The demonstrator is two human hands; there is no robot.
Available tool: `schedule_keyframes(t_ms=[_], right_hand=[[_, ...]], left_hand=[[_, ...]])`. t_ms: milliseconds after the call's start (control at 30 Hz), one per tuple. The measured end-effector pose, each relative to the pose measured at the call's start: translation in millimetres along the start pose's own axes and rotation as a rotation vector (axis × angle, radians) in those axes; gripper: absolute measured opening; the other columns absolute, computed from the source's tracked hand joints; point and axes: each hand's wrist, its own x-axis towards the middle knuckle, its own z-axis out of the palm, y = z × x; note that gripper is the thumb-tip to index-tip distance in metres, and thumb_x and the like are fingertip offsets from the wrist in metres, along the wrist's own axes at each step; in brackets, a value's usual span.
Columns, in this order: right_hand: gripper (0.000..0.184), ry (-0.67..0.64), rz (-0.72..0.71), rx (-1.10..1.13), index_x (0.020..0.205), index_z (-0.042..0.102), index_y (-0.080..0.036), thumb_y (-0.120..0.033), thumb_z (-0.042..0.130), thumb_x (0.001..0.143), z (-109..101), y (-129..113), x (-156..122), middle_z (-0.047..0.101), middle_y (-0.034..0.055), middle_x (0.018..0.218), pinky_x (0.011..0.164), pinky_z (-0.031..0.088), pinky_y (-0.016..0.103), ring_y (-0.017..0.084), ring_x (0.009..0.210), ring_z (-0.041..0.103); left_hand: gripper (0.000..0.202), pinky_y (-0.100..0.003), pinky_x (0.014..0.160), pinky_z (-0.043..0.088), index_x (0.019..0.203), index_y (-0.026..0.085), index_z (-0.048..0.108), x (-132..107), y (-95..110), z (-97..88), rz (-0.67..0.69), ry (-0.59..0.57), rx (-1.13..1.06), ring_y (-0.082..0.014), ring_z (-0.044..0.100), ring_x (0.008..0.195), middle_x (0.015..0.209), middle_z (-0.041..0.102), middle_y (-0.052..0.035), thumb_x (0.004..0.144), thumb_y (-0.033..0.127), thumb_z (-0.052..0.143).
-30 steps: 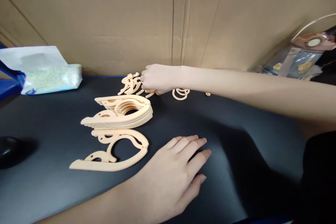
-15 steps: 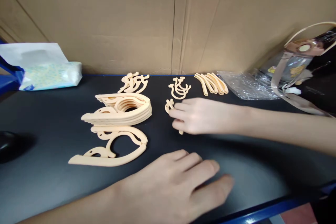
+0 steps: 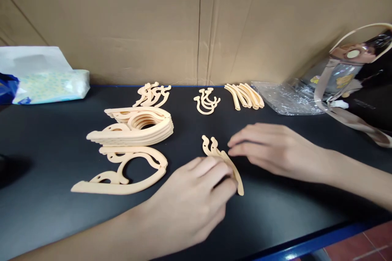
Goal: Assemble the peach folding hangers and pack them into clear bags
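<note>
My left hand (image 3: 199, 200) is curled over a small group of cream plastic hanger pieces (image 3: 211, 146), two of them with curved, knobbed ends. A longer curved bar (image 3: 235, 174) in the same group sticks out past its fingers. Just right of these pieces, my right hand (image 3: 269, 151) has its fingers stretched out, holding nothing visible; its thumb is hidden. To the left lies one folding hanger (image 3: 134, 187), with a stack of similar hangers (image 3: 143, 136) behind it.
Along the back edge lie loose hooked arms (image 3: 153, 94), curved hooks (image 3: 206, 102) and curved bars (image 3: 245, 96). A clear plastic bag (image 3: 284, 100) and a strapped bottle (image 3: 339, 73) stand at right. A tissue pack (image 3: 52, 85) sits at left, before a cardboard wall (image 3: 137, 24).
The hanger pieces have come nearer me, and my left hand has shifted left and closed over them. My right hand has moved right and nearer, off the pieces. The view has shifted slightly.
</note>
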Motion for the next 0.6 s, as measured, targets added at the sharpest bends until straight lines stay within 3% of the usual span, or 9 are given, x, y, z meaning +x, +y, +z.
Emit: schedule_keyframes(t_ms=[133, 300, 467, 600], right_hand=[[0.024, 0.020, 0.135, -0.154, 0.110, 0.069, -0.016, -0.022, 0.048, 0.099, 8.8, 34.9, 25.7, 0.069, 0.0084, 0.104, 0.080, 0.050, 0.035, 0.021, 0.091, 0.065], [0.028, -0.030, 0.149, -0.267, 0.115, 0.071, -0.016, -0.028, 0.052, 0.098, 30.1, 66.1, 54.9, 0.065, 0.0112, 0.100, 0.076, 0.047, 0.036, 0.024, 0.087, 0.062], [0.025, -0.020, 0.142, -0.134, 0.105, 0.073, -0.015, -0.023, 0.051, 0.098, 34.2, 62.1, 47.2, 0.065, 0.0097, 0.095, 0.080, 0.047, 0.036, 0.023, 0.087, 0.061], [0.021, -0.033, 0.144, 0.230, 0.098, 0.073, -0.018, -0.023, 0.053, 0.097, 25.6, 47.4, 25.8, 0.065, 0.0060, 0.094, 0.079, 0.049, 0.032, 0.018, 0.087, 0.062]], left_hand=[[0.039, -0.054, 0.106, 0.047, 0.136, 0.016, 0.055, 1.2, -1.3, 3.7, -0.190, -0.035, 0.054, -0.0336, 0.045, 0.137, 0.141, 0.056, -0.0135, 0.099, 0.024, 0.044], [0.041, -0.054, 0.108, 0.048, 0.137, 0.015, 0.054, 1.2, -2.0, 3.7, -0.245, -0.072, 0.065, -0.0318, 0.045, 0.139, 0.143, 0.056, -0.0131, 0.100, 0.027, 0.041], [0.044, -0.056, 0.104, 0.051, 0.139, 0.012, 0.053, 0.2, -0.9, 5.0, -0.275, -0.053, 0.116, -0.0344, 0.047, 0.137, 0.143, 0.056, -0.0162, 0.099, 0.028, 0.043], [0.046, -0.059, 0.102, 0.050, 0.140, 0.012, 0.052, -1.3, -1.2, 6.1, -0.295, -0.023, 0.135, -0.0368, 0.046, 0.137, 0.146, 0.052, -0.0189, 0.098, 0.029, 0.047]])
